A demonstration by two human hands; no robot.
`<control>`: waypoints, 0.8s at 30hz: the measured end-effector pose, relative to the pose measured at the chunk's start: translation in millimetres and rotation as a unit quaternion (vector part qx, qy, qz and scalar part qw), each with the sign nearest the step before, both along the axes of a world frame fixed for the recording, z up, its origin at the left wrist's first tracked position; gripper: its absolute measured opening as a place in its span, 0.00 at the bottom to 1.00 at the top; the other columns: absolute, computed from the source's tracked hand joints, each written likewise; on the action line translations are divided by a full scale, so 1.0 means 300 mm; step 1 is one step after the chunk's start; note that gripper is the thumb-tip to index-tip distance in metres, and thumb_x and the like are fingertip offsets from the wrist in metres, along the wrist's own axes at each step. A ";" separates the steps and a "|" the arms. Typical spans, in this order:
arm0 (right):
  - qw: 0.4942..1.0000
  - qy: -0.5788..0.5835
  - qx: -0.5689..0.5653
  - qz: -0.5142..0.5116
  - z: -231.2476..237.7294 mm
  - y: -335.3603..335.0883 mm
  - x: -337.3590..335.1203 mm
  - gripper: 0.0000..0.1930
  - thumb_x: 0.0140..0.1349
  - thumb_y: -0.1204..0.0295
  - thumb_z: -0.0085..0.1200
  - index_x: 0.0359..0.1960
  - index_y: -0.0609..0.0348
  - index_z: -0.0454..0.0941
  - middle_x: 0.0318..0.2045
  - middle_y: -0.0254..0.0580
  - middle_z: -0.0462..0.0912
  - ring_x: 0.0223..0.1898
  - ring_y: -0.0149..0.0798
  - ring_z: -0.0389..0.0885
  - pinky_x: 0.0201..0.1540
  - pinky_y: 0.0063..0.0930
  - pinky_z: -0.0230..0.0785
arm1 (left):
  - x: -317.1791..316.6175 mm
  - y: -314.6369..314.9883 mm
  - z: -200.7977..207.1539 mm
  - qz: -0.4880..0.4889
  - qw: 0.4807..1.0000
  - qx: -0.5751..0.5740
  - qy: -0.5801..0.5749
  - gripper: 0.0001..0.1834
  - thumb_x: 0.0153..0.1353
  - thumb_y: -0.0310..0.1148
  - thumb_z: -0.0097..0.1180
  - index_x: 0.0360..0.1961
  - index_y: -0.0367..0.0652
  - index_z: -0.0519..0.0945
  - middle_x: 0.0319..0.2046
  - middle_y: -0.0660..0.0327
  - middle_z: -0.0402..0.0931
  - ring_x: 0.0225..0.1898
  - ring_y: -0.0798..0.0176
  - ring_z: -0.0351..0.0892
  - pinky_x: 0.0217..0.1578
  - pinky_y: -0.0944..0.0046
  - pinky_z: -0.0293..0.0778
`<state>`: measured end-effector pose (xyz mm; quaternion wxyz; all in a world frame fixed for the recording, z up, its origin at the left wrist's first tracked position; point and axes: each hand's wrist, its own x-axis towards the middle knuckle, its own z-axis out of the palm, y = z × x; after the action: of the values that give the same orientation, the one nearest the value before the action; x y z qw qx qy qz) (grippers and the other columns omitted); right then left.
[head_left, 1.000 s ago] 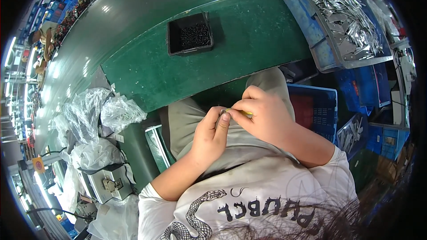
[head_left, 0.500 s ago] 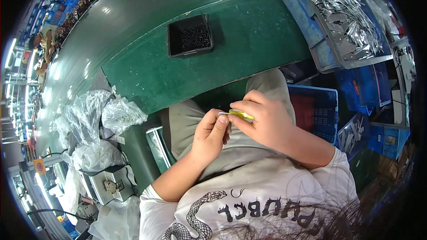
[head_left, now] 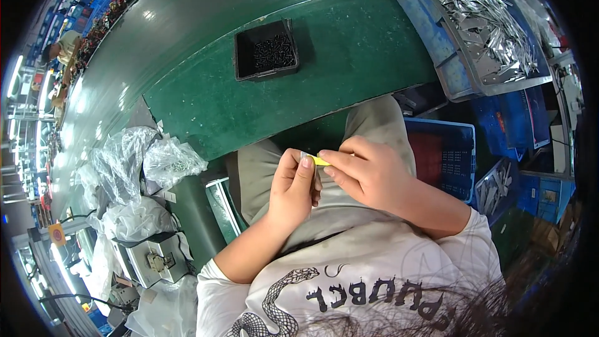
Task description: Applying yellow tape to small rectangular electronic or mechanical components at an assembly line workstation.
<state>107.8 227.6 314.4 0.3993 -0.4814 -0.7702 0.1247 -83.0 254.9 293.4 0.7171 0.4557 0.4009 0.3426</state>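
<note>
Above my lap, my two hands meet over a small bright yellow piece (head_left: 322,161); its kind is not clear. My left hand (head_left: 293,186) is closed, thumb pressed against the index finger, pinching a small whitish piece (head_left: 304,155) next to the yellow one. My right hand (head_left: 373,173) pinches the yellow piece between thumb and fingers, its tip touching the left thumb. The fingers hide most of both pieces.
On the green table (head_left: 349,43) stands a black bin (head_left: 267,77) of small dark parts. A blue crate (head_left: 430,37) of thin metal strips is at the right, another blue crate (head_left: 472,156) below it. Plastic bags (head_left: 125,162) and a metal fixture (head_left: 159,261) lie at left.
My right fingers have moved left and closed over more of the yellow piece, so less of it shows. My left hand has barely shifted.
</note>
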 end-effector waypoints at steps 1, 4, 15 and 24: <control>1.000 0.000 0.000 0.000 -0.006 -0.001 0.002 0.15 0.56 0.73 0.67 0.46 0.58 0.85 0.34 0.40 0.79 0.25 0.36 0.80 0.25 0.28 0.71 | 0.001 0.001 0.003 0.004 1.000 -0.021 -0.005 0.11 0.79 0.42 0.40 0.39 0.49 0.66 0.21 0.65 0.72 0.15 0.71 0.66 0.15 0.72 0.64; 0.999 -0.020 0.043 0.009 -0.018 0.000 0.007 0.15 0.57 0.70 0.66 0.47 0.53 0.85 0.37 0.35 0.79 0.27 0.34 0.81 0.25 0.27 0.73 | 0.001 0.006 0.015 0.001 0.998 -0.056 -0.010 0.12 0.79 0.43 0.40 0.39 0.49 0.66 0.20 0.65 0.71 0.14 0.71 0.65 0.14 0.71 0.62; 0.998 -0.029 0.053 0.034 -0.022 0.003 0.019 0.15 0.58 0.72 0.63 0.48 0.50 0.85 0.44 0.33 0.80 0.30 0.32 0.82 0.29 0.27 0.76 | -0.005 0.003 0.020 -0.057 0.986 -0.097 -0.121 0.17 0.70 0.25 0.54 0.49 0.47 0.57 0.24 0.64 0.68 0.15 0.76 0.62 0.13 0.73 0.59; 0.997 -0.040 0.057 0.024 0.000 -0.001 0.014 0.23 0.49 0.77 0.66 0.51 0.51 0.85 0.42 0.36 0.80 0.32 0.36 0.81 0.29 0.29 0.76 | 0.002 -0.004 0.002 -0.038 0.998 0.039 -0.016 0.19 0.67 0.18 0.53 0.53 0.42 0.61 0.34 0.62 0.73 0.25 0.75 0.73 0.19 0.74 0.71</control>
<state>111.9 227.4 314.4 0.3920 -0.4437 -0.8027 0.0714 -82.5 253.6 294.0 0.7179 0.4926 0.3581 0.3373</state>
